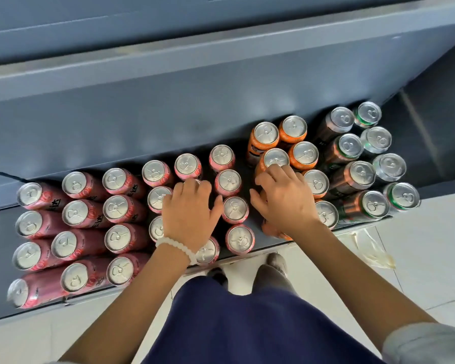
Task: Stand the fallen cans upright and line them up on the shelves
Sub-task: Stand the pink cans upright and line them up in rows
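Observation:
Rows of upright cans fill the grey shelf. Pink cans stand on the left, orange cans in the middle, brown cans and green cans on the right. My left hand, with a white bead bracelet on the wrist, reaches down over a pink can in the middle rows, fingers curled round its hidden top. My right hand covers an orange can, fingers curled over it. Its fingertips touch the lid of the orange can behind.
A higher grey shelf edge overhangs the back. The shelf's side wall closes the right end. White floor tiles lie below, with a crumpled clear plastic scrap. My shoes stand close to the shelf front.

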